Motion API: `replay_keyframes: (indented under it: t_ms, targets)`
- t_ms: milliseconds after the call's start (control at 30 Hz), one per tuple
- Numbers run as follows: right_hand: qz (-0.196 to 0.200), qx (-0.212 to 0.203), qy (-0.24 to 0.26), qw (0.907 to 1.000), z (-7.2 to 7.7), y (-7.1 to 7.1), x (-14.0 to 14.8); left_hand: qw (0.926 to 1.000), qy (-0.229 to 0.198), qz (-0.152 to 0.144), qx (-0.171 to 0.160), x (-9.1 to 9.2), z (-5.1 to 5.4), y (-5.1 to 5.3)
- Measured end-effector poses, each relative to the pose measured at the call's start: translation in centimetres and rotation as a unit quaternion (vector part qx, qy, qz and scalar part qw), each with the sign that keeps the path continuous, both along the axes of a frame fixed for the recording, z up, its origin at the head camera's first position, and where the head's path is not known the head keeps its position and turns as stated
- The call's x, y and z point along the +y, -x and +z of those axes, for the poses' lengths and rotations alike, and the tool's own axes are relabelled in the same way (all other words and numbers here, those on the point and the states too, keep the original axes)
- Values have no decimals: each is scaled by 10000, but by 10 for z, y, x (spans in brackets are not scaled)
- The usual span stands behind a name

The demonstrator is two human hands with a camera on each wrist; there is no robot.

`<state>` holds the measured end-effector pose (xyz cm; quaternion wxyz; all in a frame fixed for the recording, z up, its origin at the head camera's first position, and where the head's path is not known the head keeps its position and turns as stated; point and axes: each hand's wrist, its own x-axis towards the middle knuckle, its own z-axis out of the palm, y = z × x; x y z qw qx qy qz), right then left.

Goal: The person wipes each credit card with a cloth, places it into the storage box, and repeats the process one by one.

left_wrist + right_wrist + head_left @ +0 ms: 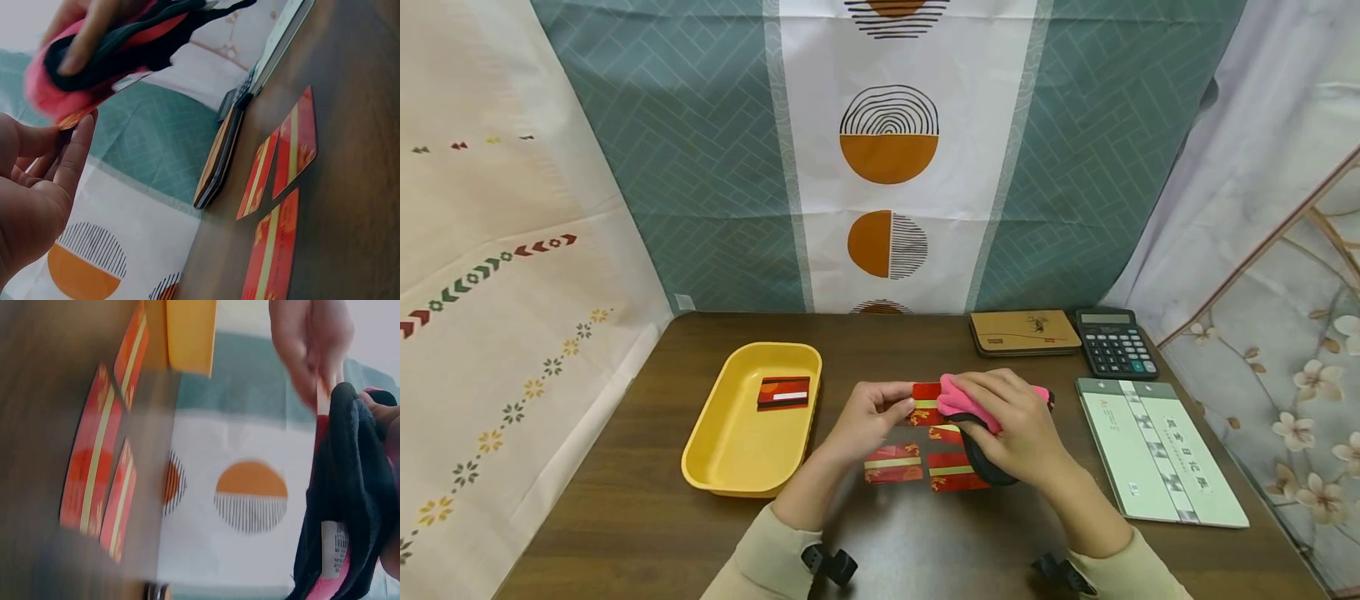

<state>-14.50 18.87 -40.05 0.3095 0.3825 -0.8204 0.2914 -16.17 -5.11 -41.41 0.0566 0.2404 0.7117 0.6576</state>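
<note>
My left hand (871, 421) pinches the left end of a red card (927, 403) with a pale gold stripe, held up above the table. My right hand (1018, 425) grips a pink and black cloth (958, 397) that lies over the card's right part and hides it. In the right wrist view the dark side of the cloth (347, 494) shows a white label. Below the hands, several similar red cards lie on the table, among them a left one (892, 464) and a right one (953, 472), partly covered by the hanging cloth.
To the left stands a yellow tray (715, 442) with one red and black card (783, 393) in it. At the back right are a tan box (1026, 330) and a black calculator (1116, 343). A pale green notebook (1142, 450) lies at the right.
</note>
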Motion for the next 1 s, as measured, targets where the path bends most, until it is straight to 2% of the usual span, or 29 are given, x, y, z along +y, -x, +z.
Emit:
replay_keyframes:
  t_ms: [100,167,367,433,567,633,833,1000]
  targets:
    - [136,126,-170,9997,2,-2,-10,9998,-51,-211,-12,4,-2,0]
    - [161,115,-278,9994,3,-3,-13,9997,-34,-237,-30,5,-3,0]
    - [-231,79,-79,9997,2,-2,-2,9998,43,175,-105,-1,0,-1]
    - [-165,142,-80,9997,3,-2,-4,9999,-3,65,-134,1,0,0]
    - [133,170,-242,9995,6,-2,-13,9989,-259,-339,-181,8,-2,0]
    - [192,186,-365,9990,7,-4,-15,9982,-406,-396,-209,10,-2,0]
    - [240,243,-822,9960,0,-11,-16,9977,-579,4,-356,5,-3,2]
    - [148,379,-630,9972,-7,-11,-9,9954,-774,257,-503,-4,2,3]
